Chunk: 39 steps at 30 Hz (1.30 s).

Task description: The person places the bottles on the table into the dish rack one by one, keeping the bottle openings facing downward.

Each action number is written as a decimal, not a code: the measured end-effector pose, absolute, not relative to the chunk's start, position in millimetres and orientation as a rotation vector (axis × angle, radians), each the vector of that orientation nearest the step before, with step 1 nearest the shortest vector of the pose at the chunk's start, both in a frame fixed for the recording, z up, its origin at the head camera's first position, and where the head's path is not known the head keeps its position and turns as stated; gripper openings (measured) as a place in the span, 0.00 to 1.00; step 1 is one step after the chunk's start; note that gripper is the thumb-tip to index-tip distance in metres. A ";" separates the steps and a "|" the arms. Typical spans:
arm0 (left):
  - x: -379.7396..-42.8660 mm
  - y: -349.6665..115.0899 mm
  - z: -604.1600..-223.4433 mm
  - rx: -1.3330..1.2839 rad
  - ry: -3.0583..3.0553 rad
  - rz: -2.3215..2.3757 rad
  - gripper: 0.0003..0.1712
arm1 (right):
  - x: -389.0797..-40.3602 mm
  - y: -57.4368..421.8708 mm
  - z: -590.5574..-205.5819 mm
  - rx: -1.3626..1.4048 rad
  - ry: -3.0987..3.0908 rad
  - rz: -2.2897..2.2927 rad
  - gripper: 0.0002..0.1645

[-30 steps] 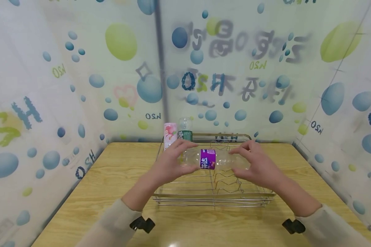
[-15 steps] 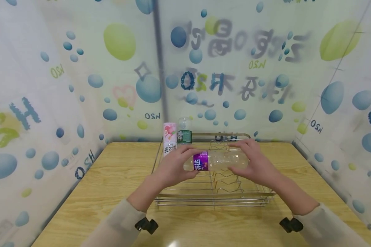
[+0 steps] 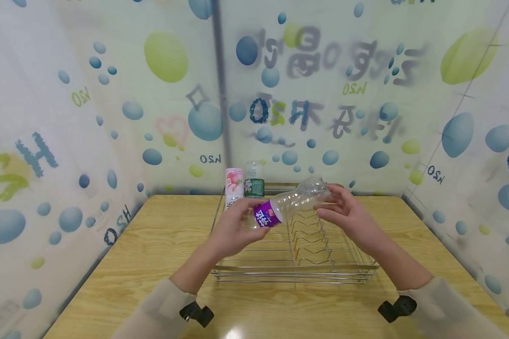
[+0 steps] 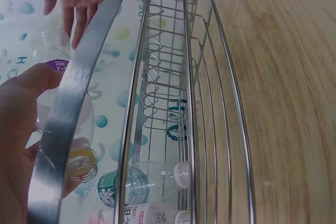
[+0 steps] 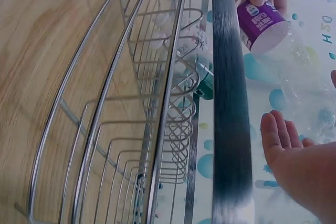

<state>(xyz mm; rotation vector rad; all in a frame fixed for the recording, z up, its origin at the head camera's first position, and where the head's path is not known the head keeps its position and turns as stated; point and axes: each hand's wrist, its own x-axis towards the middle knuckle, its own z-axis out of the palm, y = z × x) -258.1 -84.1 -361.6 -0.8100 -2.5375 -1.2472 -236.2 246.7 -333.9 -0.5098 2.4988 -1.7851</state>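
A clear plastic bottle (image 3: pixel 299 197) with a purple label is tilted above the wire dish rack (image 3: pixel 294 269), its base end up to the right. My left hand (image 3: pixel 233 227) grips it by the neck end, around the label's edge. In the left wrist view the bottle's mouth (image 4: pixel 83 163) shows without a cap below that hand. My right hand (image 3: pixel 351 213) is beside the base end, fingers extended; the right wrist view shows its palm (image 5: pixel 307 174) turned up near the bottle. Whether its fingertips touch the plastic, I cannot tell.
Upside down in the rack's back left corner stand a pink bottle (image 3: pixel 234 182) and a green-labelled clear bottle (image 3: pixel 254 187). Wavy wire dividers (image 3: pixel 314 256) run along the rack's middle. The rack sits on a wooden table (image 3: pixel 161 254) before a patterned curtain (image 3: pixel 165 117).
The bottle has gone from level to tilted, its base end rising to the right. The right hand has loosened from around it; the left hand keeps its grip nearer the neck.
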 end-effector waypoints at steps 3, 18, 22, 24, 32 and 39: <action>-257.2 -82.1 -363.6 -0.814 -2.532 -1.337 0.38 | -238.3 243.7 -332.8 -0.494 2.499 -1.804 0.52; -252.0 -67.6 -368.6 -0.763 -2.680 -1.573 0.36 | -246.1 211.6 -326.0 -0.572 2.362 -2.058 0.39; -253.2 -65.5 -371.5 -0.770 -2.675 -1.593 0.38 | -247.8 206.0 -322.6 -0.588 2.391 -2.046 0.40; -254.2 -64.5 -372.5 -0.775 -2.663 -1.612 0.41 | -249.4 203.3 -320.4 -0.591 2.399 -2.035 0.41; -253.2 -60.5 -369.7 -0.799 -2.619 -1.660 0.43 | -251.8 192.3 -312.2 -0.624 2.444 -1.984 0.41; -252.9 -59.6 -367.8 -0.761 -2.602 -1.764 0.42 | -256.5 189.9 -318.6 -0.684 2.439 -1.914 0.42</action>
